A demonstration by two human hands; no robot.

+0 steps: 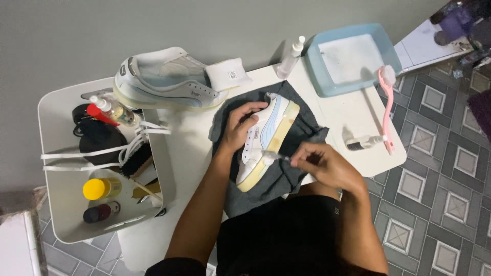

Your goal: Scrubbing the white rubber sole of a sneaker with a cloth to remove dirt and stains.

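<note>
A white and pale blue sneaker (271, 134) with a yellowed sole lies on its side on a dark grey cloth (302, 133) on the white table (353, 115). My left hand (240, 125) rests on the shoe's upper and steadies it. My right hand (323, 162) pinches a thin small brush (273, 156) whose tip touches the sole's edge. The matching second sneaker (163, 82) stands at the table's back left.
A white bin (61, 204) at left holds bottles, laces, a brush. Near the back sit a spray bottle (290, 57) and a light blue basin (353, 56). A pink long-handled brush (387, 105) and small bottle (360, 143) lie at right. Patterned floor tiles surround the table.
</note>
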